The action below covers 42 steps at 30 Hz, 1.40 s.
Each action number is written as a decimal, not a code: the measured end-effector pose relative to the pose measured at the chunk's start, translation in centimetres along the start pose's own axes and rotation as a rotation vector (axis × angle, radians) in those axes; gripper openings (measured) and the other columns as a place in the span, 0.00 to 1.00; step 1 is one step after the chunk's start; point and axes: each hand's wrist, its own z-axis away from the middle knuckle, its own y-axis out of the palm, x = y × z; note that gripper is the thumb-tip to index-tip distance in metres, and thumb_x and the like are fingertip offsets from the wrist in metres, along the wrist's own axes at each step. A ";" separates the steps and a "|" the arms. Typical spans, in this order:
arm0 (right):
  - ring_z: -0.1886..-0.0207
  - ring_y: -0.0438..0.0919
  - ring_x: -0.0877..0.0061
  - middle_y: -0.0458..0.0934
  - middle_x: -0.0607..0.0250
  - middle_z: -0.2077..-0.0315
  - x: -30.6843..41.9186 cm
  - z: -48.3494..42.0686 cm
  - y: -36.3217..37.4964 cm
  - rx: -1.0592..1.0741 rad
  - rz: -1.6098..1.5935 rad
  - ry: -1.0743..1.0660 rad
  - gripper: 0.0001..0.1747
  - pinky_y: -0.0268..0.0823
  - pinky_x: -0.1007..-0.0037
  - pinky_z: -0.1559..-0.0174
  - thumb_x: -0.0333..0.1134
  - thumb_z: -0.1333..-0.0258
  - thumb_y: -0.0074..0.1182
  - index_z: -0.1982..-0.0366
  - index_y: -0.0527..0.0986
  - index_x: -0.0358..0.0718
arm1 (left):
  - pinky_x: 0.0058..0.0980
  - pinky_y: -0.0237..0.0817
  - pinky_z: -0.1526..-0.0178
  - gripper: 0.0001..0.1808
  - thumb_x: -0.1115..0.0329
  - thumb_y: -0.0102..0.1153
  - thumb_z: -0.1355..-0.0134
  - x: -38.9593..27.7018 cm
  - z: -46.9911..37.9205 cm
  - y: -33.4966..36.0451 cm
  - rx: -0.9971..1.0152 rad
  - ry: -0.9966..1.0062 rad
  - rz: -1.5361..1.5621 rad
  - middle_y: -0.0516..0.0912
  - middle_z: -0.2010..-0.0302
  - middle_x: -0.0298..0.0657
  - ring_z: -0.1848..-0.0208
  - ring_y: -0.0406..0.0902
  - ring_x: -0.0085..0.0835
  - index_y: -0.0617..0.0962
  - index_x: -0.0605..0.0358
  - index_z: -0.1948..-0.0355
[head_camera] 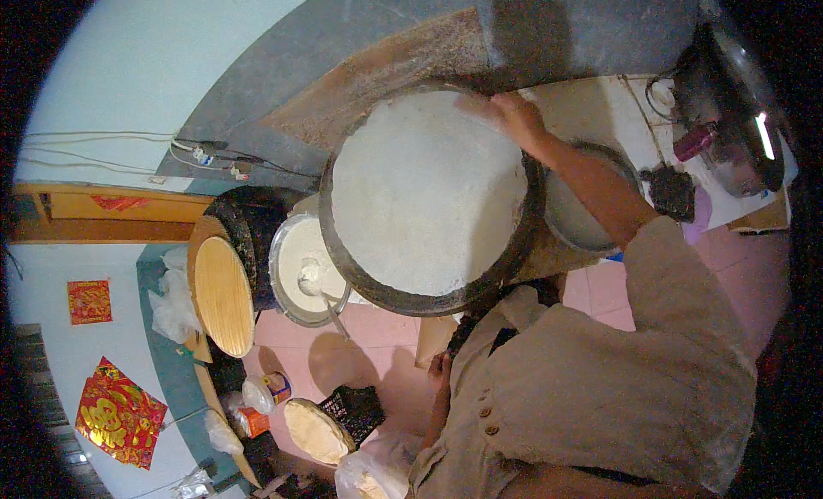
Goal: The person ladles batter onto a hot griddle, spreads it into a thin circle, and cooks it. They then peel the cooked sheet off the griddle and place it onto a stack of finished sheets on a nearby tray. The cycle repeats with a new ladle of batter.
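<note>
A round griddle with a dark rim [370, 299] stands before me, covered almost to its edge by a thin, pale sheet of batter or dough [424, 190]. At the far right of the griddle my right hand [514, 116] reaches to the sheet's edge; its fingers are blurred, and whether they pinch it does not show. My left hand [440, 365] is low beside my body, near a brown cardboard piece [434, 338], its fingers partly hidden. Left of the griddle, a metal basin [278, 290] holds creamy batter [328, 267] and a ladle [335, 319].
Behind the griddle a brown board [379, 65] leans on the wall. A round woven tray [225, 296] stands left. Below are a black plastic crate [360, 412] and a stack of pale flatbreads [316, 429]. Another round pan [582, 206] lies under my right forearm.
</note>
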 end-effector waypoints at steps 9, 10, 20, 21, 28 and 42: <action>0.59 0.79 0.61 0.79 0.61 0.57 -0.4 12.7 -1.3 0.078 0.247 -0.754 0.17 0.75 0.62 0.59 0.29 0.50 0.53 0.55 0.76 0.41 | 0.26 0.66 0.53 0.18 0.56 0.52 0.33 -2.4 -0.9 -0.2 0.062 -0.071 0.086 0.81 0.62 0.41 0.58 0.75 0.27 0.79 0.62 0.56; 0.59 0.79 0.61 0.79 0.60 0.58 -0.4 13.4 -2.1 0.109 0.172 -0.727 0.18 0.75 0.62 0.59 0.29 0.51 0.53 0.55 0.76 0.41 | 0.27 0.66 0.53 0.19 0.55 0.52 0.33 -2.2 -1.3 -0.2 0.076 -0.059 0.114 0.81 0.62 0.41 0.58 0.75 0.27 0.79 0.63 0.56; 0.60 0.79 0.66 0.81 0.55 0.64 0.9 12.8 -4.2 0.002 -0.499 0.295 0.21 0.71 0.67 0.56 0.33 0.56 0.64 0.58 0.76 0.34 | 0.29 0.65 0.53 0.18 0.56 0.53 0.33 -0.7 -4.1 0.6 0.108 0.665 0.151 0.81 0.63 0.42 0.60 0.75 0.30 0.79 0.64 0.57; 0.59 0.80 0.65 0.81 0.54 0.63 0.8 12.6 -3.5 0.018 -0.536 0.348 0.21 0.71 0.66 0.55 0.35 0.56 0.65 0.58 0.76 0.33 | 0.29 0.65 0.53 0.18 0.56 0.53 0.34 -1.0 -4.0 0.5 0.125 0.538 0.130 0.81 0.63 0.42 0.60 0.75 0.30 0.79 0.64 0.57; 0.59 0.80 0.62 0.82 0.54 0.62 0.9 12.7 -1.6 0.044 -0.433 0.481 0.23 0.70 0.65 0.53 0.38 0.59 0.66 0.58 0.77 0.36 | 0.28 0.65 0.55 0.17 0.58 0.53 0.34 -4.6 -2.8 0.5 0.201 -0.104 0.073 0.81 0.63 0.41 0.60 0.75 0.29 0.78 0.64 0.57; 0.62 0.79 0.63 0.79 0.56 0.64 -2.8 16.5 -6.2 -0.139 -0.193 0.088 0.12 0.70 0.67 0.60 0.33 0.46 0.58 0.59 0.76 0.40 | 0.29 0.67 0.54 0.17 0.58 0.53 0.34 -2.9 -2.7 1.3 0.073 0.438 0.098 0.83 0.65 0.42 0.60 0.77 0.30 0.79 0.64 0.58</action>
